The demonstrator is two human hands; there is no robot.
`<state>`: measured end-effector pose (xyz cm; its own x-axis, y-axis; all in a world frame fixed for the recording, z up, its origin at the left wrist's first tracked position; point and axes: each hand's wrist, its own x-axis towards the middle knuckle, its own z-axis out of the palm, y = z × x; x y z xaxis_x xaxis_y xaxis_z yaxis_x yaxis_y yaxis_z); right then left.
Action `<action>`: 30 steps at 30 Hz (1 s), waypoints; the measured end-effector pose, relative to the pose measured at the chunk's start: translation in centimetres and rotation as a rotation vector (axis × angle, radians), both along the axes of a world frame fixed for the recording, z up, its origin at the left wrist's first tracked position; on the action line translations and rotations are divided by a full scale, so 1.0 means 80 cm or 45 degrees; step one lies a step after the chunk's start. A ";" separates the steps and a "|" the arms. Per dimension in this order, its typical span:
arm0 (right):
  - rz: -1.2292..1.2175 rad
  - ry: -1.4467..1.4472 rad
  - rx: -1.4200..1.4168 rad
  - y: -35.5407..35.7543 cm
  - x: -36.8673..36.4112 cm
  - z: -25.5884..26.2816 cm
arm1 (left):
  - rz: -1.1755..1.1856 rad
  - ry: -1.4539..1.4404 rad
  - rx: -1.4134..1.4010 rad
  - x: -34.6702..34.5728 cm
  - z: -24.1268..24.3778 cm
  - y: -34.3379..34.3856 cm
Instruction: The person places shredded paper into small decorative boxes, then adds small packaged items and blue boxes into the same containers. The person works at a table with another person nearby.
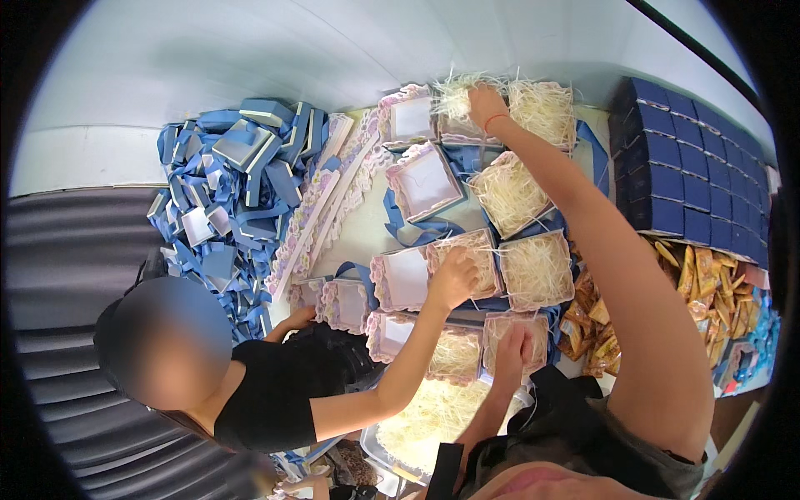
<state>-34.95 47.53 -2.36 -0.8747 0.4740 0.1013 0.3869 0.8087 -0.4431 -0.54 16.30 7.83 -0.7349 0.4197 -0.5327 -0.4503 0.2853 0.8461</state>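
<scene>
At the far end of the table my right hand (487, 109) grips pale shredded paper (455, 100) over a floral-edged gift box (470, 134). A red string circles that wrist. My left hand (514, 347) is close to my body, loosely curled over a near box with shredded paper (537, 334); whether its fingers hold any strands is hidden. Other boxes hold a paper filling, such as the filled box (536, 270) in the right column. Bare inside are the far left box (410, 120) and the tilted box (426, 181) below it.
A co-worker's hand (453, 280) reaches into a middle box. Shredded paper (431, 419) fills a tub below the table edge. Blue ribboned boxes (250, 169) are heaped left, beside floral strips (319, 206). Stacked navy boxes (687, 169) and gold packets (712, 275) lie right.
</scene>
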 end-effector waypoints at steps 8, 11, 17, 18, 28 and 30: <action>0.203 -0.663 -0.668 -0.016 -0.042 -0.057 | 0.463 -0.536 0.292 0.021 -0.012 -0.051; 0.803 -0.746 -0.350 -0.001 -0.021 0.050 | 0.357 -0.366 0.226 0.021 0.001 -0.047; 0.234 -0.009 -1.060 0.023 -0.007 0.128 | 0.513 -0.662 0.305 0.035 -0.013 -0.071; 0.144 0.113 -1.358 0.019 -0.022 0.101 | 0.508 -0.646 0.309 0.036 -0.015 -0.072; -0.466 0.027 -2.265 -0.042 -0.072 -0.032 | 0.871 -0.556 0.058 0.100 -0.014 -0.143; -0.218 0.333 -2.153 -0.005 -0.025 0.012 | 0.869 -0.513 -0.062 0.121 -0.037 -0.199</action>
<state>-36.93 47.16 -1.39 -0.8496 0.2755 -0.4497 0.1964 -0.6262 -0.7546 9.12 0.36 4.90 -0.5683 -0.0845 -0.8185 -0.8079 -0.1312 0.5745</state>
